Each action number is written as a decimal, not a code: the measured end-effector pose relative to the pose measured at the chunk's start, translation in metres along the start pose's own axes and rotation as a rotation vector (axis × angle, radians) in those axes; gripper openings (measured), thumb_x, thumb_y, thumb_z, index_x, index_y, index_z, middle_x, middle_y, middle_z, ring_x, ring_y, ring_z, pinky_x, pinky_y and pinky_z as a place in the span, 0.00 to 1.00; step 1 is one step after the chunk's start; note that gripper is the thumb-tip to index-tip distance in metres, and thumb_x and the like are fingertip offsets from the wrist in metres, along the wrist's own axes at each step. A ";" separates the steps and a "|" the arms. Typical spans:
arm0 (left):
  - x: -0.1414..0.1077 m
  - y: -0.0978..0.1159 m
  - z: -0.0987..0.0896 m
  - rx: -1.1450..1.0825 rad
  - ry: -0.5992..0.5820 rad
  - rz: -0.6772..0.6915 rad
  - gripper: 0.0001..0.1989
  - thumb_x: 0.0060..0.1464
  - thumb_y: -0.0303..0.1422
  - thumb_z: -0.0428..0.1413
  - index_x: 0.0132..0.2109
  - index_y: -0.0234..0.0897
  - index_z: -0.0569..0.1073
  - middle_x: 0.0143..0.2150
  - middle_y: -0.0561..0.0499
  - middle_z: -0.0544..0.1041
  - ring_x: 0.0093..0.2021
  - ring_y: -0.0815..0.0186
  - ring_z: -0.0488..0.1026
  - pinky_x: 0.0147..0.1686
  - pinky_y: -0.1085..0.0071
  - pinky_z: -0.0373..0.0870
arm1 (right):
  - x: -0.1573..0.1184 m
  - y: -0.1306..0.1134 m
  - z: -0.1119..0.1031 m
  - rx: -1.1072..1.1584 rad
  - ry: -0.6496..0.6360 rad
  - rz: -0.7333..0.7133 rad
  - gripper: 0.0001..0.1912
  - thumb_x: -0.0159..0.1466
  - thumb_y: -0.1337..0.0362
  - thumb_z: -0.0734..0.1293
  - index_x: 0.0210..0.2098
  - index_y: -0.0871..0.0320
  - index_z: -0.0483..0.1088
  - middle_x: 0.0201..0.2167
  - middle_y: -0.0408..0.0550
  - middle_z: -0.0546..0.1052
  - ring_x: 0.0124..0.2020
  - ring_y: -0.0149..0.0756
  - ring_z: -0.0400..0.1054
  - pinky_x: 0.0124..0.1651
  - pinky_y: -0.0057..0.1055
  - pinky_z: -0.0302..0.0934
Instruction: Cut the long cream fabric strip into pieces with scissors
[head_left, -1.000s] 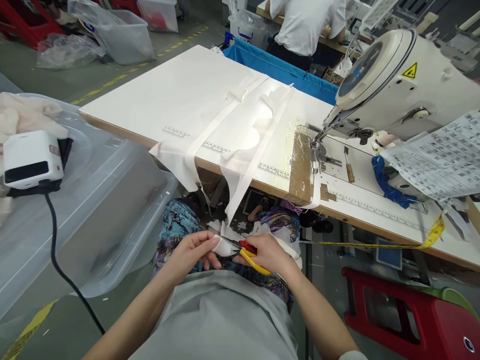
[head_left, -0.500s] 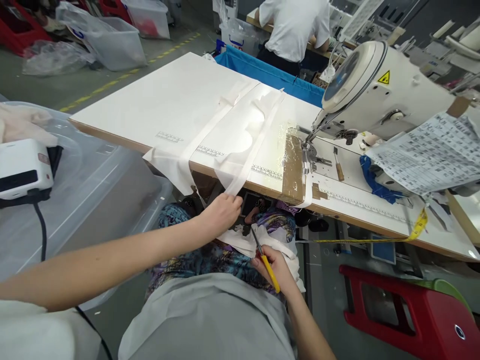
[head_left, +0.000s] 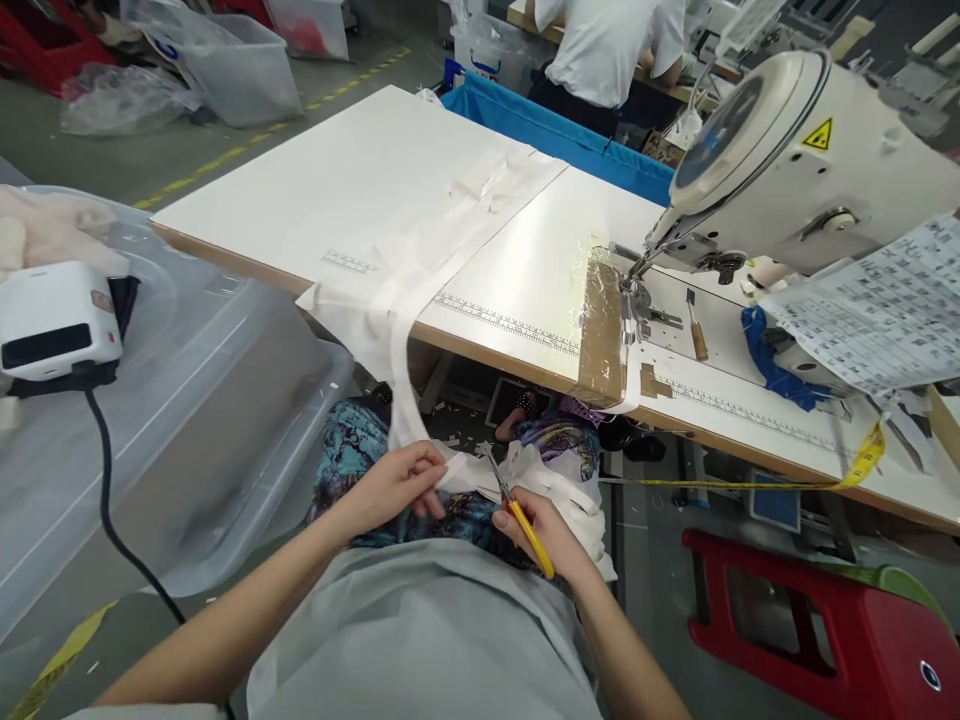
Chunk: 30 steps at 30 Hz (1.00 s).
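Observation:
White fabric strips (head_left: 420, 270) lie across the white table (head_left: 300, 190) and hang over its front edge toward my lap. My left hand (head_left: 397, 485) pinches a piece of white fabric above my lap. Close to it on the right, my right hand (head_left: 541, 530) holds scissors (head_left: 527, 532) with yellow handles, their blades pointing up and away from me. More white fabric (head_left: 562, 485) is bunched on my lap beside the blades. A sewing machine (head_left: 810, 170) stands at the table's right part.
A clear plastic bin (head_left: 247, 370) with a white device (head_left: 60, 318) on it stands at the left. A red stool (head_left: 810, 620) is at the lower right. Behind the table are a blue cloth bin (head_left: 555, 130) and a person in a white shirt (head_left: 600, 50). A yellow tape measure (head_left: 862, 455) hangs at the table's right.
My left hand has come down and left from the table edge, drawing fabric toward my lap. The strips on the table have shifted left and lie closer together. The scissors remain in my right hand.

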<state>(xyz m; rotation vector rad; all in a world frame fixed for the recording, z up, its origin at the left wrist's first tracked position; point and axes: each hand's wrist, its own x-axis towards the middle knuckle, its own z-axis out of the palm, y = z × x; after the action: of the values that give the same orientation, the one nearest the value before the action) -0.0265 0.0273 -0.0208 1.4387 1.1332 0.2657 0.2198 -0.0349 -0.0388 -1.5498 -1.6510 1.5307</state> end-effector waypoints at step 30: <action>-0.015 0.018 0.017 -0.571 0.031 -0.116 0.23 0.48 0.53 0.60 0.32 0.35 0.71 0.23 0.49 0.79 0.27 0.61 0.79 0.26 0.74 0.69 | 0.006 -0.038 -0.018 -0.424 -0.166 -0.054 0.25 0.61 0.43 0.66 0.23 0.56 0.58 0.19 0.36 0.58 0.22 0.27 0.50 0.24 0.27 0.39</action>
<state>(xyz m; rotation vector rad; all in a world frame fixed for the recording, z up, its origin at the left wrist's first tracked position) -0.0130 0.0088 -0.0026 0.8647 1.0512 0.4860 0.2169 -0.0133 -0.0023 -1.5944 -2.2056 1.3730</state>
